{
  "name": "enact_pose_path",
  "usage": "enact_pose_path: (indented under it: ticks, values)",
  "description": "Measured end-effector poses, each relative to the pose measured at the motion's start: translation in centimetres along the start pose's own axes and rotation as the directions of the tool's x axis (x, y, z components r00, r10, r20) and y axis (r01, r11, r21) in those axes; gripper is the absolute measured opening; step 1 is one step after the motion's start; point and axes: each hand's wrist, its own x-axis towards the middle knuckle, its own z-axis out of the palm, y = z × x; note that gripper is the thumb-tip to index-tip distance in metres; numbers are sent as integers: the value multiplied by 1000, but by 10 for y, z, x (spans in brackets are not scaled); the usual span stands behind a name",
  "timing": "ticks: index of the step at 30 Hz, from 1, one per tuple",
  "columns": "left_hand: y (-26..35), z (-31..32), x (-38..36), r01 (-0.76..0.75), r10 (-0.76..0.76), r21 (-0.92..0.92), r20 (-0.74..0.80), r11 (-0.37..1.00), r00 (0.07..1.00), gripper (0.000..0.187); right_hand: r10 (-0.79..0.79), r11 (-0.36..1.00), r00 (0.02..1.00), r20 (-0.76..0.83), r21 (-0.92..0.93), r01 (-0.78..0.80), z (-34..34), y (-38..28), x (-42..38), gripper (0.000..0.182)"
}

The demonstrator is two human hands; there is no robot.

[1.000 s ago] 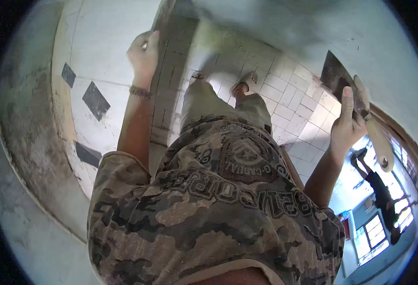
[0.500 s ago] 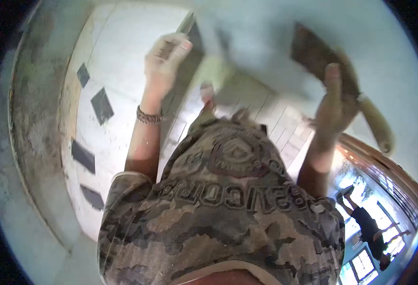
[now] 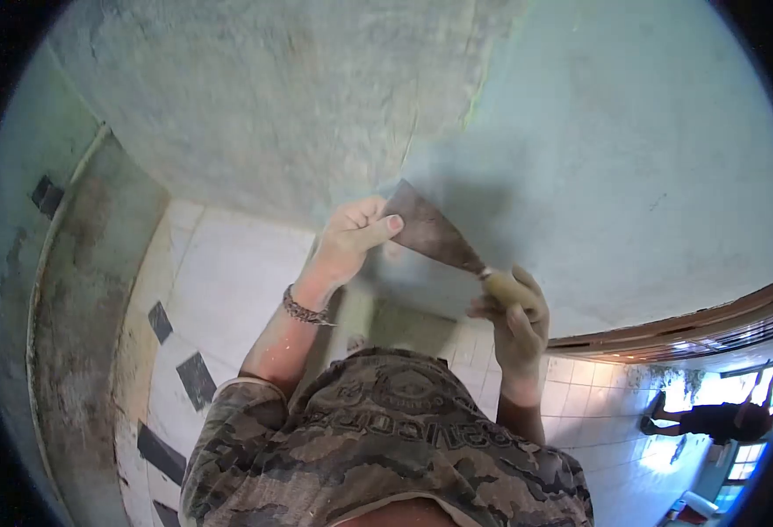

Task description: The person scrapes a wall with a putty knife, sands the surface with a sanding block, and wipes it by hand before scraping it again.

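A putty knife [image 3: 435,235] with a wide, dark triangular blade and a pale handle lies slantwise between my two hands, in front of the wall. My left hand [image 3: 355,235], with a braided bracelet at the wrist, pinches the blade near its broad end, thumb on top and fingers curled. The handle rests in my right hand [image 3: 522,325], whose thumb and fingers are bent around it; part of the handle is hidden there.
Close in front is a wall with a rough grey patch [image 3: 272,97] beside smooth pale blue paint [image 3: 650,167]. White floor tiles [image 3: 228,272] with dark diamonds lie at left, beside a stained ledge [image 3: 88,263]. Another person [image 3: 711,420] stands at the far right near windows.
My view has swung toward the wall. The hands, apart before, have come together; the putty knife has moved left and turned, and my left hand now holds its blade.
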Motion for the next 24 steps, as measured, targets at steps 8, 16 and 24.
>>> enact_pose_path:
  ticks: [8,16,24]
  values:
    - [28,15,37,-53,-22,405,178,913,984,23,196,855,980,41,-497,-150,-4,16,-9,39]
    - [-2,35,18,-169,162,173,53,970,985,16,150,962,972,178,-252,-103,2,18,17,35]
    - [30,81,20,-574,628,816,486,-75,608,43,20,999,948,319,-40,-8,-11,-9,45,52]
